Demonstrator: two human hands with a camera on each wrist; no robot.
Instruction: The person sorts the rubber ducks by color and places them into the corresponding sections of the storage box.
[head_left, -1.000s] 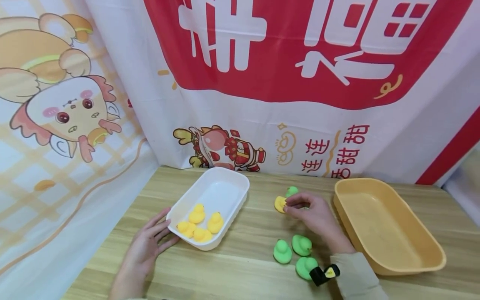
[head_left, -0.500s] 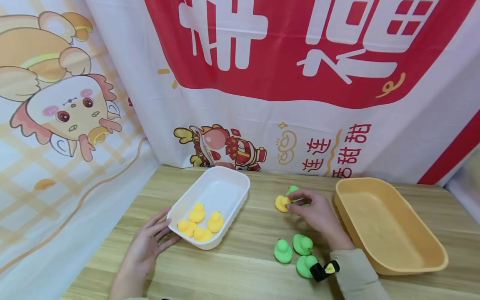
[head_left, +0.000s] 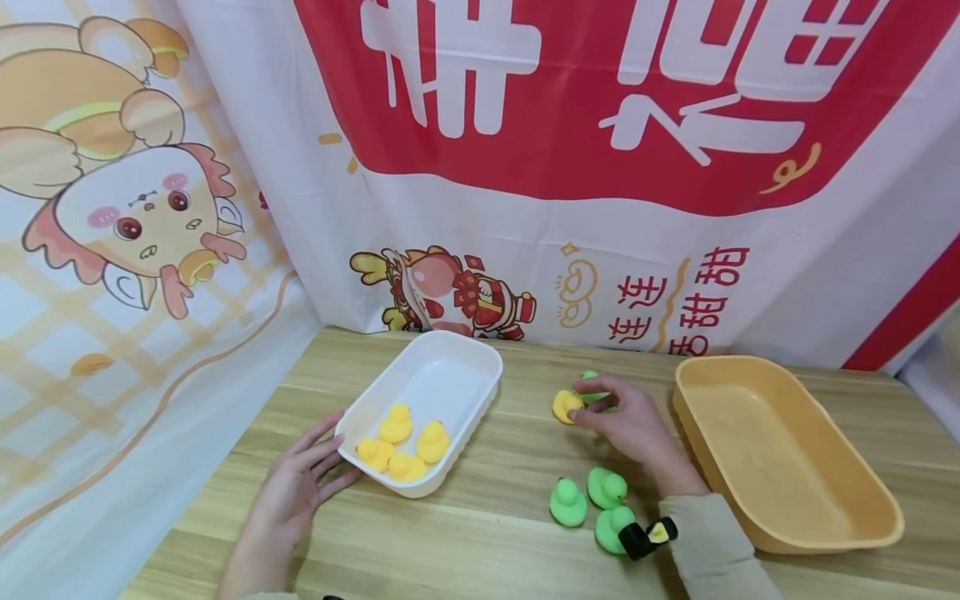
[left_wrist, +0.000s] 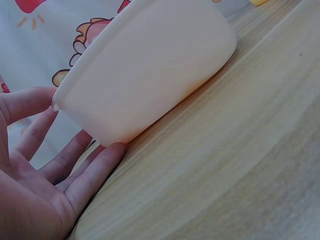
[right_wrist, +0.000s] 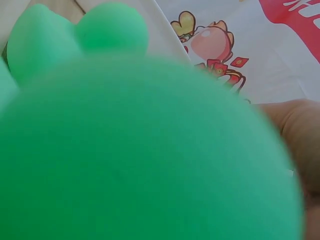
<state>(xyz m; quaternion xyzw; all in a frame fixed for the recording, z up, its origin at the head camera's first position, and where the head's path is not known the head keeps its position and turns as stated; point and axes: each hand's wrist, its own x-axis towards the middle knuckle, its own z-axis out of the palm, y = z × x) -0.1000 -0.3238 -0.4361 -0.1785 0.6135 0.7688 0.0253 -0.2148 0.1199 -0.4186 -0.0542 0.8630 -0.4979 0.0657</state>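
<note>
Little's changed: my right hand (head_left: 630, 422) still pinches a yellow duck (head_left: 564, 407), three o'clock from the white tray (head_left: 448, 379) my left hand (head_left: 288, 489) touches, fingers apart; pickup seems unfinished.

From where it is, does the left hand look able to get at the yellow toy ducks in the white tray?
Probably yes: the left hand touches the white tray near the yellow toy ducks; with the top open, only its wall to clear.

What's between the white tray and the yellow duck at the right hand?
Bare tabletop: the head view shows nothing standing between the white tray and the yellow duck at the right hand.
</note>
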